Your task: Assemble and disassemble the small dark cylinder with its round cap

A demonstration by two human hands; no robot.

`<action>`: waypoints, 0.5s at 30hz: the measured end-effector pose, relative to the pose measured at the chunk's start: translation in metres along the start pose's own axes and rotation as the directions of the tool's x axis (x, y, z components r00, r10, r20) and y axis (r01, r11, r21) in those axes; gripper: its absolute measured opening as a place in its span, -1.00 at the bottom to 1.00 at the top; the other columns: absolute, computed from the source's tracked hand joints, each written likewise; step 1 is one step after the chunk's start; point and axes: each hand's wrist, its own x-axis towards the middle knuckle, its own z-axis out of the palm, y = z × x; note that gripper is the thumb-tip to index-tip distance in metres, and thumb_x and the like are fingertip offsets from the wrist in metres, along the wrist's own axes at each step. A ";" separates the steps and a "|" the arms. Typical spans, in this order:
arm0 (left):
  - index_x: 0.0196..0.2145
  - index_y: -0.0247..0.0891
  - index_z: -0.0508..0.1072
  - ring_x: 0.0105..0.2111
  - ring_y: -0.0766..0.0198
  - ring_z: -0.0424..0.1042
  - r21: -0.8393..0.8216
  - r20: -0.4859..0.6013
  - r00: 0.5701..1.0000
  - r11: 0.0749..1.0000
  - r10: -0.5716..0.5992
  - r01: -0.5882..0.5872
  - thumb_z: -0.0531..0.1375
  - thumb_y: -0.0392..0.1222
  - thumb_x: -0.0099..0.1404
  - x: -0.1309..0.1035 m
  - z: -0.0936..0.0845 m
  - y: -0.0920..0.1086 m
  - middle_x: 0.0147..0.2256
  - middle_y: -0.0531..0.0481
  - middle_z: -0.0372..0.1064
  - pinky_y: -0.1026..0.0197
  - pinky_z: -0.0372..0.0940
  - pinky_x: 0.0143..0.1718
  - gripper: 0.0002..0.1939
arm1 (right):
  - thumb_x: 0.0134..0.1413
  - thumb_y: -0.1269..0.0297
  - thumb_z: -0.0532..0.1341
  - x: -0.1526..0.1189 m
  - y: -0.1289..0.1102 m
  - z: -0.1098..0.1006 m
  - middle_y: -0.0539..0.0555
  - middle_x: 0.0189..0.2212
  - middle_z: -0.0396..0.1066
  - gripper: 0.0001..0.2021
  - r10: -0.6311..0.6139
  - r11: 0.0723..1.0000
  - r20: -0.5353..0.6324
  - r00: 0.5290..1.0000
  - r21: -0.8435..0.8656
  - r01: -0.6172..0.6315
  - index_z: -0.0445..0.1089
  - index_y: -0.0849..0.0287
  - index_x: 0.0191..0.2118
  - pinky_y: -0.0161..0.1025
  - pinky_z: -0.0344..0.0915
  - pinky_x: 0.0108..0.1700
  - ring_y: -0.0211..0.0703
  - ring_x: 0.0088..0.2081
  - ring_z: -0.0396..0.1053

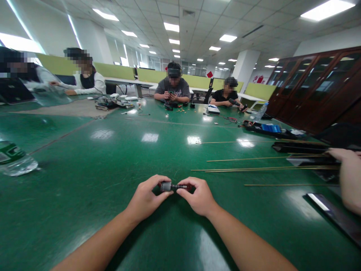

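Low over the green tabletop [126,158], a small rod-shaped part [167,186] lies level between my two hands. Its left end is a grey metal cylinder, its middle a thin dark shaft, and its right end dark red. My left hand [148,195] pinches the grey cylinder between thumb and fingers. Around the shaft near the red end, the thumb and fingers of my right hand [199,194] are closed. Whether the part is one piece or two joined ones, I cannot tell.
Several thin brass-coloured rods [248,159] lie to the right, near another person's hand [348,173] and a dark phone-like slab [332,214]. A water bottle [19,160] lies at left. Across the table, people sit by electronic parts [113,102] and a tool tray [267,128].
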 end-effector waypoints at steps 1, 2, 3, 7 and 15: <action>-0.07 -0.13 0.45 -0.15 0.21 0.46 0.000 0.000 1.000 1.000 0.000 0.000 0.33 -0.18 0.25 0.000 0.000 0.000 -0.15 0.00 0.48 0.17 0.33 -0.08 -0.71 | 0.04 0.33 0.36 0.000 0.000 0.000 0.01 -0.43 0.51 -0.90 -0.001 1.000 0.000 1.000 0.001 0.001 0.58 0.15 -0.27 -0.30 0.26 -0.34 -0.20 -0.41 0.39; -0.07 -0.14 0.45 -0.15 0.21 0.46 0.000 0.000 1.000 1.000 0.000 0.000 0.33 -0.18 0.25 -0.001 0.000 0.000 -0.15 0.00 0.48 0.17 0.33 -0.09 -0.71 | 0.04 0.33 0.36 0.000 0.000 0.000 0.01 -0.43 0.51 -0.90 -0.002 1.000 -0.002 1.000 0.002 0.002 0.58 0.15 -0.27 -0.30 0.26 -0.34 -0.20 -0.41 0.39; -0.07 -0.14 0.45 -0.15 0.21 0.46 0.001 -0.001 1.000 1.000 -0.001 0.001 0.33 -0.18 0.25 -0.001 0.000 -0.001 -0.15 0.00 0.48 0.17 0.33 -0.09 -0.71 | 0.04 0.33 0.36 0.000 0.000 0.000 0.01 -0.43 0.51 -0.90 -0.002 1.000 -0.004 1.000 0.002 0.002 0.58 0.15 -0.27 -0.30 0.26 -0.34 -0.20 -0.41 0.39; -0.07 -0.15 0.45 -0.14 0.19 0.46 0.010 -0.004 1.000 1.000 -0.001 0.001 0.32 -0.17 0.26 -0.001 0.000 -0.001 -0.15 -0.03 0.48 0.15 0.34 -0.08 -0.72 | 0.05 0.33 0.36 0.000 0.000 0.000 0.02 -0.43 0.52 -0.90 -0.003 1.000 -0.009 1.000 -0.003 0.003 0.58 0.15 -0.27 -0.30 0.27 -0.33 -0.19 -0.40 0.39; -0.08 -0.17 0.46 -0.15 0.17 0.47 0.003 -0.012 1.000 1.000 0.006 -0.006 0.31 -0.16 0.26 0.000 0.000 0.001 -0.16 -0.04 0.48 0.15 0.35 -0.09 -0.73 | 0.05 0.32 0.35 0.000 0.000 0.001 0.02 -0.43 0.51 -0.89 0.006 1.000 -0.004 1.000 0.013 -0.006 0.58 0.15 -0.26 -0.29 0.28 -0.33 -0.19 -0.40 0.40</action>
